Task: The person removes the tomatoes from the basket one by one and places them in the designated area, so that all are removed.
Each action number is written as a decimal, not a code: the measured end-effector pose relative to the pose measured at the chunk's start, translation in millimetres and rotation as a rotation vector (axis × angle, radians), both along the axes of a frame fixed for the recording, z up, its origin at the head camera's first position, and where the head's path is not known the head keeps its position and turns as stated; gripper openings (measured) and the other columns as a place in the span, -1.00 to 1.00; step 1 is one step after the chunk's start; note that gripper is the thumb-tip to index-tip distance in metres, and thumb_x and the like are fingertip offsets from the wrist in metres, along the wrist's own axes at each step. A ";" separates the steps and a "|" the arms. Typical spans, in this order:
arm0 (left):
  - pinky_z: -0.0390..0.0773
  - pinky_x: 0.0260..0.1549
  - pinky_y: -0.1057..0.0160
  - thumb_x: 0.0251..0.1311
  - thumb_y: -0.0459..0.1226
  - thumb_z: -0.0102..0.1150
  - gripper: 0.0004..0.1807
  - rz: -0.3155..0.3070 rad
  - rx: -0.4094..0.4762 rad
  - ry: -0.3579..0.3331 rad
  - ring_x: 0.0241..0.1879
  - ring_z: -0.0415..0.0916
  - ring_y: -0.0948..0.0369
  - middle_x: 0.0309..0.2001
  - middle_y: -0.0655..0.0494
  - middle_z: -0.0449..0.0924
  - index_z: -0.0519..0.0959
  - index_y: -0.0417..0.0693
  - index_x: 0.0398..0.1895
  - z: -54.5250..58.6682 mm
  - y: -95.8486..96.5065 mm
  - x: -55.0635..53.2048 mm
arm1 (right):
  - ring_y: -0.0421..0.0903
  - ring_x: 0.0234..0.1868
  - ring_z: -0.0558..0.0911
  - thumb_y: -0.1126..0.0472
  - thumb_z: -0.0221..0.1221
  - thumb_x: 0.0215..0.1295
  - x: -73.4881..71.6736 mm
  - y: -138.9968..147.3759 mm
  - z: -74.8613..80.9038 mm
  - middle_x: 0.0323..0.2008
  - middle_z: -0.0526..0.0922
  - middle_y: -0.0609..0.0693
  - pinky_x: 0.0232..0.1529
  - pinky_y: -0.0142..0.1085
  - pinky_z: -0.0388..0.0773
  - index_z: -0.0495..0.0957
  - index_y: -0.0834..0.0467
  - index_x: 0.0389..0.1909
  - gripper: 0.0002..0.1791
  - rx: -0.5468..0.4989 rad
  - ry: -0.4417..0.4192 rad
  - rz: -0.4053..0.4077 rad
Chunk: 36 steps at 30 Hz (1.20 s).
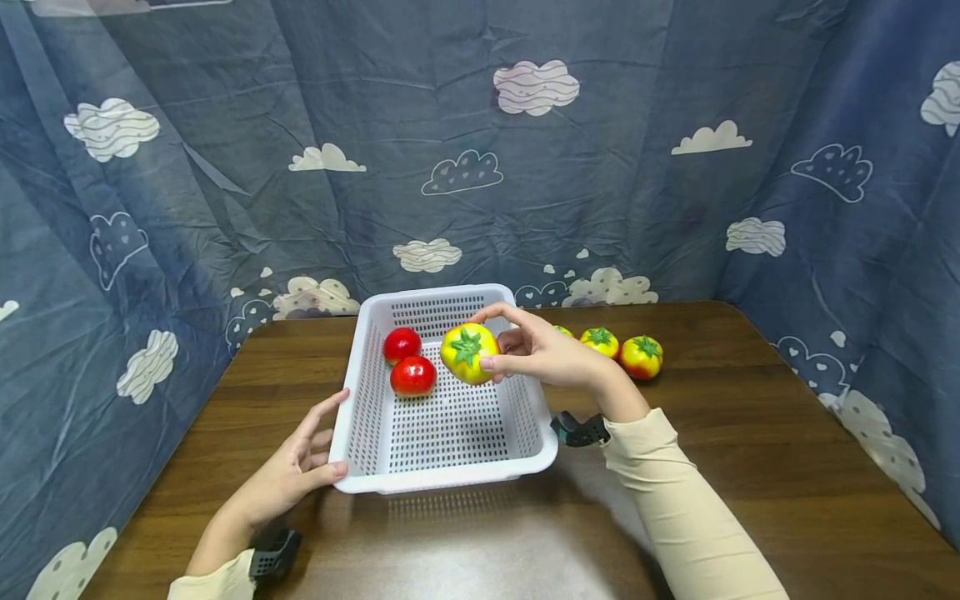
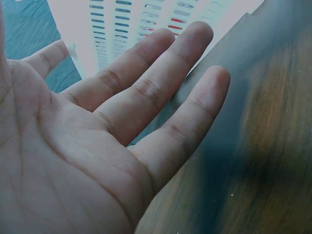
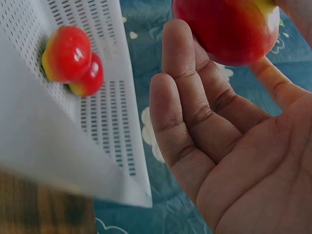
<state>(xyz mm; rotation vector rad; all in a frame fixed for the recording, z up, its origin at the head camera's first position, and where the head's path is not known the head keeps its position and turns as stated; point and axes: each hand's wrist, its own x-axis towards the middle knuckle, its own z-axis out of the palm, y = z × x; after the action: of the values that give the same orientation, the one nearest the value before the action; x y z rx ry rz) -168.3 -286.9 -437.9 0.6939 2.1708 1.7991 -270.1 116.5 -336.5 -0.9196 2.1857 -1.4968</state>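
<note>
My right hand (image 1: 558, 357) pinches a yellow tomato (image 1: 465, 352) with a green star-shaped stem top, above the white basket (image 1: 450, 482). Seen from the right wrist, this tomato's underside (image 3: 229, 31) is red, and the other fingers lie below it. Inside the basket, toward its left side, two tomatoes lie together red side up: a nearer one (image 1: 412, 377) and a farther one (image 1: 401, 343). With fingers spread, my left hand (image 1: 277, 475) touches the basket's left rim and its near-left corner; in the left wrist view its straight fingers (image 2: 146, 90) overlap the slotted wall.
Right of the basket, behind my right hand, stands a row of tomatoes: one (image 1: 641, 358) at the right end, another (image 1: 600, 340) beside it, and a third mostly hidden. The wooden table (image 1: 750, 467) reaches back to a blue cloud-patterned curtain (image 1: 600, 208).
</note>
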 end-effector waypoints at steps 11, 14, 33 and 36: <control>0.78 -0.05 0.18 0.49 -0.36 0.21 -0.02 0.007 -0.019 0.000 0.10 0.75 0.16 0.36 -0.71 0.27 -0.14 0.18 0.77 0.4 0.2 -0.1 | 0.19 -0.18 0.76 0.27 0.33 0.48 -3.7 29.7 -2.0 -0.02 0.75 0.22 -0.12 -0.16 0.76 0.31 0.02 0.48 -0.36 -0.031 0.027 -0.061; 0.78 -0.06 0.19 0.50 -0.36 0.21 -0.02 0.003 -0.016 0.003 0.09 0.75 0.17 0.36 -0.72 0.26 -0.14 0.20 0.77 1.2 0.7 0.1 | 0.17 -0.18 0.77 0.28 0.32 0.49 -5.7 37.4 -5.6 0.00 0.74 0.23 -0.14 -0.19 0.77 0.30 0.06 0.48 -0.36 -0.044 0.014 -0.078; 0.78 -0.04 0.19 0.49 -0.37 0.20 -0.02 0.008 -0.032 0.003 0.10 0.76 0.13 0.38 -0.73 0.25 -0.16 0.16 0.77 -2.5 -3.7 -2.5 | 0.01 -0.25 0.80 0.33 0.24 0.53 -15.7 71.9 -26.4 -0.02 0.76 0.21 -0.12 -0.20 0.81 0.23 0.16 0.48 -0.39 -0.101 -0.035 -0.140; 0.78 -0.04 0.19 0.50 -0.37 0.20 -0.02 0.006 -0.032 0.001 0.10 0.76 0.12 0.38 -0.73 0.25 -0.17 0.15 0.77 -2.6 -3.7 -2.4 | 0.08 -0.23 0.81 0.30 0.24 0.55 -17.0 75.3 -30.8 0.01 0.74 0.26 -0.11 -0.17 0.81 0.24 0.13 0.48 -0.40 -0.084 -0.037 -0.161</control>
<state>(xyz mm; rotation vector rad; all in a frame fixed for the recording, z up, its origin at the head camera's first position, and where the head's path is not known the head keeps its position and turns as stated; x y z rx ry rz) -170.7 -290.5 -440.5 0.6821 2.1994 1.7630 -287.0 191.8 -367.2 -0.7500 2.2316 -1.6770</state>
